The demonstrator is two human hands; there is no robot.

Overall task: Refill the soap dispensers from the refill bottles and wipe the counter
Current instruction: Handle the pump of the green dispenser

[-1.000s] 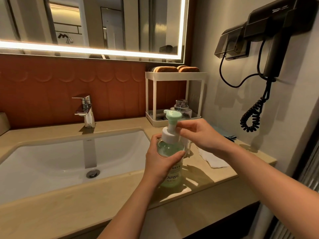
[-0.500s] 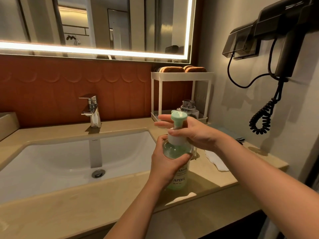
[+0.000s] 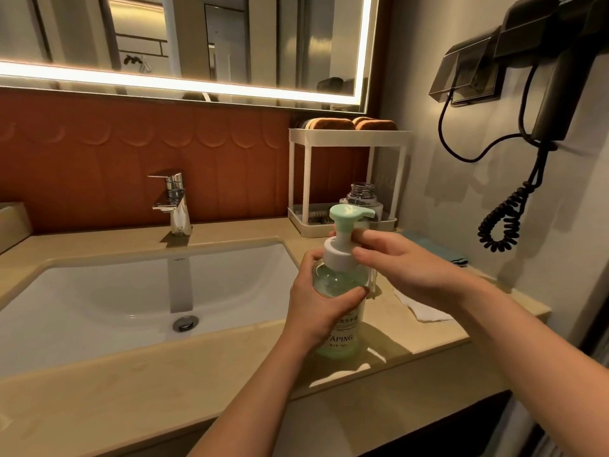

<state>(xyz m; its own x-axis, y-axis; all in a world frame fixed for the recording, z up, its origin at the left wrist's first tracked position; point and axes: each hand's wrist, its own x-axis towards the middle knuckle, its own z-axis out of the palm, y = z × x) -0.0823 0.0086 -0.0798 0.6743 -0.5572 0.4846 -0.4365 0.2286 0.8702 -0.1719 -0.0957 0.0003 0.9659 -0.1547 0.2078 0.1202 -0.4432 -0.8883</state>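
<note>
at the tabletop front, the left grip wraps the soap dispenser, likely slick and light; the right grip pinches its pump collar.

Lit mirror, chrome faucet behind white sink, wall-mounted hair dryer, white rack

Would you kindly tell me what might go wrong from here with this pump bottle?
1. The soap dispenser stands near the front edge of the counter; if the left hand slips while the right hand turns the pump collar, it may tip and spill.
2. The uncapped clear bottle just behind could get knocked over.
</note>
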